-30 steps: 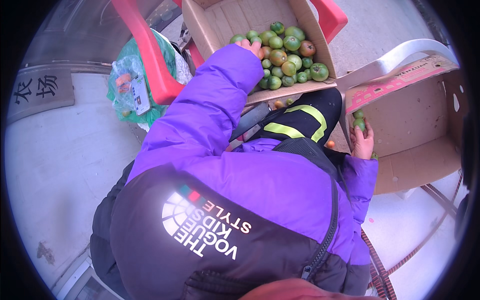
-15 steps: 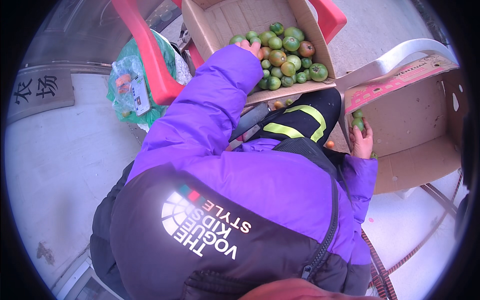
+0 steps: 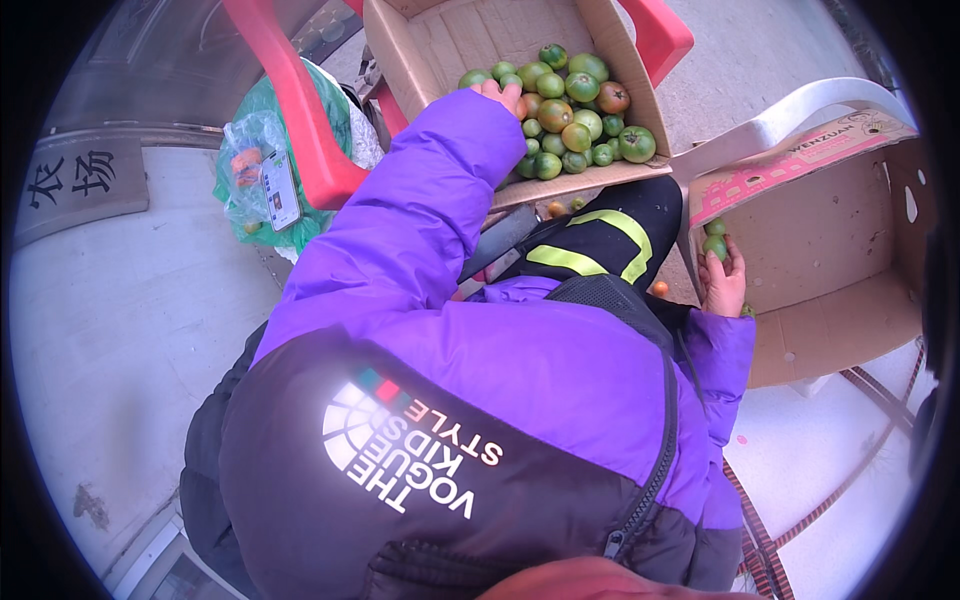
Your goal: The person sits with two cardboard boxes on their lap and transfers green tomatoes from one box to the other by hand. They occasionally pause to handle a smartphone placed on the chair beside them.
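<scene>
My left hand (image 3: 502,97) reaches into a cardboard box (image 3: 425,50) of tomatoes, its fingers curled down at the left edge of the pile. What lies under those fingers is hidden, though a green tomato (image 3: 511,81) sits right against them. Most of the tomatoes are green, and some, like this one (image 3: 613,97), are turning orange-brown. At the right, my right hand (image 3: 726,284) has its thumb and fingers around a green tomato (image 3: 714,246), at the near-left edge of a second cardboard box (image 3: 820,240). Another small green tomato (image 3: 716,227) is just beyond it.
A red plastic chair (image 3: 305,120) stands at the left of the tomato box, beside a green plastic bag (image 3: 245,200) with a phone (image 3: 282,188) on it. A pale curved armrest (image 3: 800,110) crosses behind the second box. A small orange tomato (image 3: 659,289) lies below, near my leg.
</scene>
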Demonstrator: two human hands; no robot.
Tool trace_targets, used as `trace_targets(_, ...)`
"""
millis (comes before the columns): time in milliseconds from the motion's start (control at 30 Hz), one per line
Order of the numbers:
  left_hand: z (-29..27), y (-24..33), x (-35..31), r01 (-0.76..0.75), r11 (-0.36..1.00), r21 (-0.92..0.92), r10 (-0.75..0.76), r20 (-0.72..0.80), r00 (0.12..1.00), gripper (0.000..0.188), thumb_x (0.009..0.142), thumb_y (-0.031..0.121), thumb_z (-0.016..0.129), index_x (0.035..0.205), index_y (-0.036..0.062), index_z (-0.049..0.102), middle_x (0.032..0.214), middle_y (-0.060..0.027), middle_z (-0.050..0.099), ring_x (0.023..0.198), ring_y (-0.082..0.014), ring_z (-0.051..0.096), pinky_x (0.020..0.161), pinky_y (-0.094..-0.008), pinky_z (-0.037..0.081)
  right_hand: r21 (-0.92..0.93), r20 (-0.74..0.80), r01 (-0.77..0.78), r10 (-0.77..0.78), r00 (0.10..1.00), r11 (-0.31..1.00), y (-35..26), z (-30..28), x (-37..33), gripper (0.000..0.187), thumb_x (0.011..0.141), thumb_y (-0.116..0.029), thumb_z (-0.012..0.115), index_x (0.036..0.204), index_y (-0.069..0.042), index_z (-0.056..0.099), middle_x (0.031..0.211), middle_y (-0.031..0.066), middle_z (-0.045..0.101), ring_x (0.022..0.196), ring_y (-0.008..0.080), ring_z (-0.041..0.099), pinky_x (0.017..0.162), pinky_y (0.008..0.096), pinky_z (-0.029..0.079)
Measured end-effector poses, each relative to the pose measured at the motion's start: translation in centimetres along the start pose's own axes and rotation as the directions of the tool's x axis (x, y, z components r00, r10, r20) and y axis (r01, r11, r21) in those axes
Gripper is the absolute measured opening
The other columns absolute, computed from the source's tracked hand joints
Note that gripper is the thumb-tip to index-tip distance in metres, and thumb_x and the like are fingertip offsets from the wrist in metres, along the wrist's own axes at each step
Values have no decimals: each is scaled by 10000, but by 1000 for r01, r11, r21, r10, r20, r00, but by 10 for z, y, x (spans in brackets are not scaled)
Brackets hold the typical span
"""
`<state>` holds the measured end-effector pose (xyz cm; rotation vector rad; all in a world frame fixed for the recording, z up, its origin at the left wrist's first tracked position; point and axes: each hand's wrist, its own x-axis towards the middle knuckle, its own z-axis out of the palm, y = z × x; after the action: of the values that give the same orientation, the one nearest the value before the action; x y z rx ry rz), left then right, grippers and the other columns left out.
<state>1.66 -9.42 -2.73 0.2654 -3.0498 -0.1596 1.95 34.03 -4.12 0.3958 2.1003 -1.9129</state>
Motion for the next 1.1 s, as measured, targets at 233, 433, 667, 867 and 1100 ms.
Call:
trace_targets(233, 3, -1, 1, 7, 998, -58, -9, -29, 1000, 380, 756, 201, 674, 1108, 133, 545, 1011, -164, 573, 931, -345, 577, 774, -474, 468, -15, -4, 2, -2, 1000, 1000, -3, 2, -3, 552, 934, -56, 574, 1421, 20, 326, 1225, 116, 542, 1057, 166, 573, 843, 278, 491)
trace_targets(433, -1, 1, 0, 16, 998, -61, -17, -13, 1000, 380, 761, 201, 677, 1112, 134, 546, 1029, -160, 578, 946, -341, 581, 781, -473, 471, -18, -3, -2, 2, 1000, 1000, -3, 3, -3, 554, 934, -62, 575, 1423, 19, 328, 1237, 117, 537, 1048, 161, 573, 846, 277, 489)
trace_targets(667, 0, 0, 0, 16, 998, -60, -16, 4, 1000, 391, 755, 212, 691, 1108, 134, 543, 1037, -157, 578, 948, -341, 585, 794, -470, 474, -17, -16, -33, 33, 999, 999, -1, 2, -3, 555, 920, -88, 598, 1412, 13, 362, 1284, 142, 511, 1034, 153, 570, 838, 262, 479)
trace_targets(867, -1, 0, 0, 8, 997, -74, -9, -17, 1000, 396, 742, 228, 706, 1092, 141, 544, 1033, -154, 580, 939, -340, 588, 789, -477, 470, 1, -47, -44, 44, 998, 999, 0, 2, -3, 545, 918, -90, 603, 1404, 13, 379, 1272, 127, 513, 1002, 138, 561, 836, 261, 471)
trace_targets(1100, -3, 0, -1, -19, 1000, -18, 19, -8, 1000, 265, 915, 299, 537, 1083, 98, 576, 1012, -168, 592, 956, -317, 600, 798, -469, 491, 43, -75, 10, -7, 997, 999, 4, 4, -1, 462, 913, -76, 625, 1345, -10, 474, 1101, 54, 599, 829, 82, 562, 694, 193, 466)
